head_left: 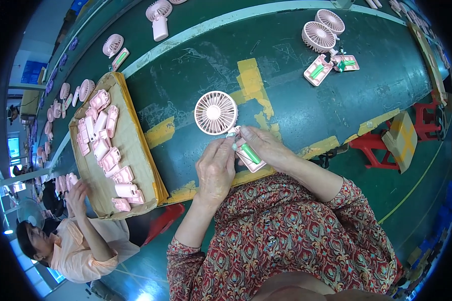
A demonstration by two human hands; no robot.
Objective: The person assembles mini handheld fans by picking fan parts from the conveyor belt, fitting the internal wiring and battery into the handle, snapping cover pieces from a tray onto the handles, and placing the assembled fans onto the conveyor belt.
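Note:
A pink handheld fan point(215, 113) lies before me with its round grille facing up. Its opened handle shell point(254, 166) shows a green battery point(250, 153) inside. My right hand point(263, 145) is closed round the handle's upper right side, thumb near the neck. Close against it, my left hand point(216, 164) pinches at the neck, where small parts show between the fingertips. What exactly the left fingers hold is too small to make out.
A cardboard tray point(158, 175) of pink shell pieces point(101, 145) stands at the left. Two opened fans point(319, 37) lie at the far right. More fans point(159, 22) rest beyond a pale rail. A co-worker point(75, 241) reaches in at lower left. Red stools point(369, 150) stand right of the bench.

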